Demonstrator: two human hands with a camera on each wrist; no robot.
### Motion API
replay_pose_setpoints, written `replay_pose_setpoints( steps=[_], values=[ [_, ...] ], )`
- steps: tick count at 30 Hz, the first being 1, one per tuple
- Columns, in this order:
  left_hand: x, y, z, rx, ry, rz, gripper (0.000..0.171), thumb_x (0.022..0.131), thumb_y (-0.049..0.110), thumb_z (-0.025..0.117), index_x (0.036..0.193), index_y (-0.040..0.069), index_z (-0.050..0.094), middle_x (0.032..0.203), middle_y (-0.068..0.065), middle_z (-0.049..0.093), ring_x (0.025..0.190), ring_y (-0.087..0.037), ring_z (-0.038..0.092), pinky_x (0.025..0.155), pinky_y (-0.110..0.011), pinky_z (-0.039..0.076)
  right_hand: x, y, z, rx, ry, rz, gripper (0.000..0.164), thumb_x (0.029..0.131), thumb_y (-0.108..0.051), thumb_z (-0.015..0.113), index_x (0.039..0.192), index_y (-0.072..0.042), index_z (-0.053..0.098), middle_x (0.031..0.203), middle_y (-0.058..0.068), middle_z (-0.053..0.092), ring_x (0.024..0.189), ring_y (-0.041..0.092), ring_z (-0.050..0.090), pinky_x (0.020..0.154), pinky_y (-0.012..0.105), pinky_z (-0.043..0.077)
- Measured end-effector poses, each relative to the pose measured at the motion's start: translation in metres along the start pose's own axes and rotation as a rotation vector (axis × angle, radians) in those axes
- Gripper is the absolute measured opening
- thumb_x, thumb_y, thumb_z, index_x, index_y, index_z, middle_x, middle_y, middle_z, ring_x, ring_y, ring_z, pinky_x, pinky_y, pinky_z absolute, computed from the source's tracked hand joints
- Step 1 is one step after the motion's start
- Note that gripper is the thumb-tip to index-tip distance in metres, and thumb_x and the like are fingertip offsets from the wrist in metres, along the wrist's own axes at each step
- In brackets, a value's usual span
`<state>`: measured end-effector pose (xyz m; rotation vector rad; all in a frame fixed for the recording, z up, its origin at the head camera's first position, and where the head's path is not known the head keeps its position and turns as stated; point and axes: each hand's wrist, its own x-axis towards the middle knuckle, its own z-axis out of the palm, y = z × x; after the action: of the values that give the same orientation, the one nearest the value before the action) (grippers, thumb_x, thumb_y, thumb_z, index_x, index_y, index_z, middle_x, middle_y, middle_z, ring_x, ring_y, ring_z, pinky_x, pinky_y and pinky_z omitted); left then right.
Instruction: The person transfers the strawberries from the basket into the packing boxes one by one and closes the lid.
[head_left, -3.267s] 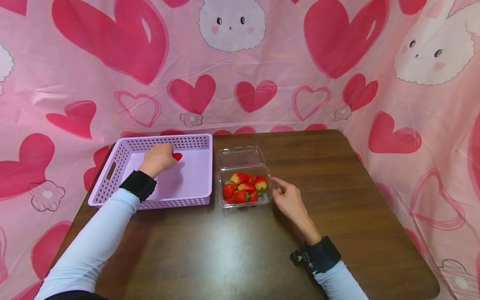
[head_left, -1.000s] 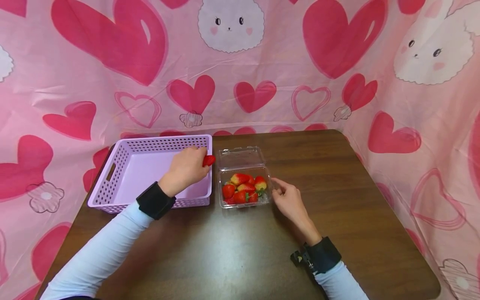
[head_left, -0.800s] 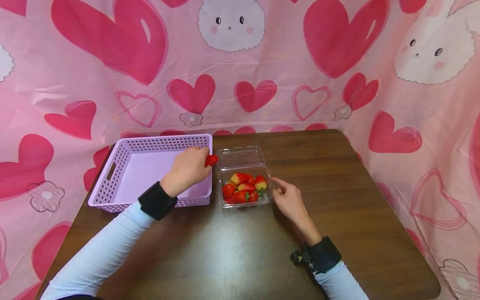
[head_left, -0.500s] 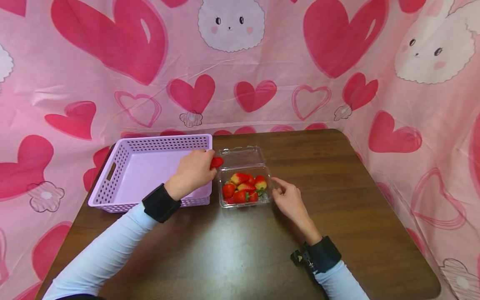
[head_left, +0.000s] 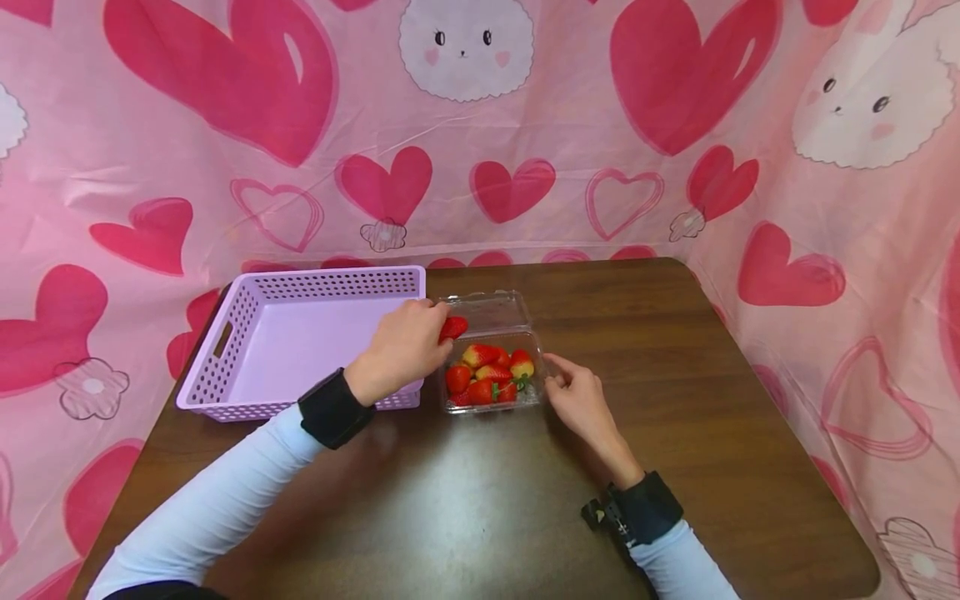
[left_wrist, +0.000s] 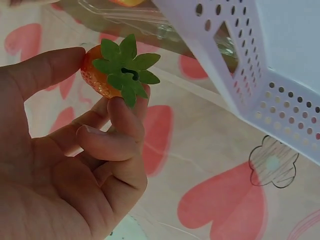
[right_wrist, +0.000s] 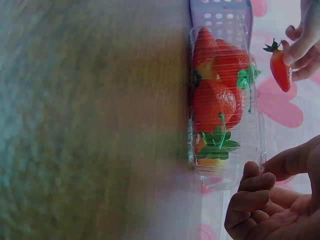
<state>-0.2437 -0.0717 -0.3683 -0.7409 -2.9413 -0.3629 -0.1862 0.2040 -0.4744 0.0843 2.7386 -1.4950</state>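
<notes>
My left hand (head_left: 405, 346) pinches a red strawberry (head_left: 454, 327) between thumb and fingertips, above the left edge of an opened clear plastic clamshell (head_left: 487, 313). Green leaves crown the strawberry (left_wrist: 122, 70) in the left wrist view, facing that camera. Several strawberries (head_left: 491, 373) fill the clamshell's base, and its lid lies back away from me. At the right side, my right hand (head_left: 585, 408) grips the clamshell's rim with its fingertips. The right wrist view has curled fingers of this hand (right_wrist: 280, 205) at the clear wall (right_wrist: 250, 155).
A lilac perforated basket (head_left: 300, 337) stands left of the clamshell, and the left forearm passes over its near right corner. Both sit on a brown wooden table (head_left: 480, 500). Pink heart-patterned cloth (head_left: 570, 100) hangs behind the table and along its sides.
The left hand has carried the strawberry rightward out of the basket, over its right rim and up to the clamshell. The right hand has stayed at the clamshell's side.
</notes>
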Motion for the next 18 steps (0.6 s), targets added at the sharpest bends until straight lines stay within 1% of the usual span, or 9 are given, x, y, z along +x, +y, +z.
replay_pose_setpoints(
  steps=[5, 9, 13, 18],
  values=[
    [0.002, 0.007, -0.001, 0.016, 0.007, 0.016, 0.026, 0.089, 0.021, 0.079, 0.105, 0.004, 0.067, 0.092, -0.014, 0.068, 0.084, -0.032, 0.066, 0.064, -0.048, 0.059, 0.001, 0.001, 0.0, 0.004, -0.005, 0.008, 0.045, 0.099, -0.009, 0.059, 0.144, -0.006, 0.063, 0.074, 0.005, 0.056, 0.056, 0.018, 0.046, 0.051, 0.029, 0.038],
    [0.004, 0.013, -0.001, 0.021, -0.002, 0.014, 0.026, 0.089, 0.023, 0.08, 0.103, 0.005, 0.067, 0.091, -0.013, 0.069, 0.083, -0.031, 0.066, 0.065, -0.048, 0.059, 0.001, 0.001, 0.0, 0.006, -0.009, 0.016, 0.045, 0.099, -0.009, 0.059, 0.145, -0.006, 0.062, 0.074, 0.005, 0.056, 0.057, 0.018, 0.046, 0.051, 0.029, 0.039],
    [0.007, 0.019, 0.001, 0.014, -0.024, 0.008, 0.027, 0.09, 0.024, 0.08, 0.105, 0.004, 0.069, 0.094, -0.012, 0.071, 0.085, -0.03, 0.068, 0.067, -0.047, 0.06, 0.001, 0.001, -0.001, 0.006, -0.01, 0.015, 0.045, 0.099, -0.009, 0.059, 0.145, -0.005, 0.062, 0.074, 0.005, 0.055, 0.057, 0.018, 0.046, 0.052, 0.029, 0.039],
    [0.008, 0.026, 0.005, -0.013, -0.062, 0.022, 0.032, 0.09, 0.026, 0.081, 0.11, 0.004, 0.071, 0.099, -0.012, 0.073, 0.087, -0.028, 0.068, 0.067, -0.045, 0.061, 0.001, 0.0, 0.0, 0.008, -0.005, 0.015, 0.045, 0.099, -0.009, 0.06, 0.144, -0.005, 0.063, 0.075, 0.005, 0.056, 0.058, 0.018, 0.046, 0.052, 0.03, 0.039]
  ],
)
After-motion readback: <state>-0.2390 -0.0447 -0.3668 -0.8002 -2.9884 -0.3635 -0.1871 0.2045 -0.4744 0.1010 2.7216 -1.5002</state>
